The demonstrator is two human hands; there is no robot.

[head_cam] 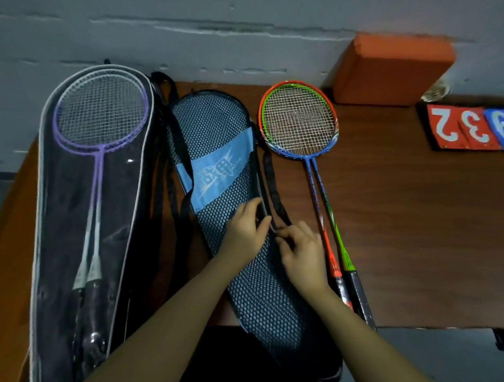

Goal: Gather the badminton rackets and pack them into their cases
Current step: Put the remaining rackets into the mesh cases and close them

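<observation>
The left hand (244, 229) is pressing flat on the mesh case (229, 174) to steady it, while the right hand (301, 249) is pinching at its zipper edge, apparently opening it. The orange and green rackets (299, 123) are lying just beside the case on the table (408, 210), ready for loading; the purple rackets (98, 111) are already sitting inside the clear case (54, 203).

A brown desk (408, 210) against a grey wall carries, at left, a clear-fronted case (55, 232) enclosing two purple-and-white rackets (100, 111); at centre, a blue mesh case (212, 134); and at right, two stacked rackets (299, 120) with orange, green and blue frames. The left hand (244, 226) rests on the mesh case at its edge, while the right hand (303, 246) pinches that edge just beside it. An orange block (391, 70) and number cards (474, 127) lie at far right.
</observation>
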